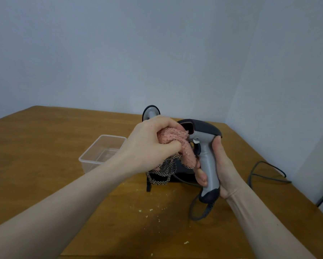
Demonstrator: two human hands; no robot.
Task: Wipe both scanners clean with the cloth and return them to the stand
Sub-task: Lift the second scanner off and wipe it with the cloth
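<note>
Near us, crumbs [150,210] dot the wooden table [44,146]. The right hand [217,165] is wrapped round the grip of a grey scanner [205,146], held upright, while the left hand [153,143] bunches the pink cloth [175,141] against its scan window: the wiping step. Next, probably, the head's other faces. Farther back, behind the hands, a half-hidden shape looks like the second scanner [151,112] on the stand [183,170].

— What blocks your way across the table [44,139]?
— At centre you have the stand [175,172] with a second scanner [151,112] just behind it; the clear tub [102,152] sits close to their left.
— And on your right?
— A grey cable [265,171] loops across the far right. Near you, only crumbs [150,210] dot open wood.
</note>
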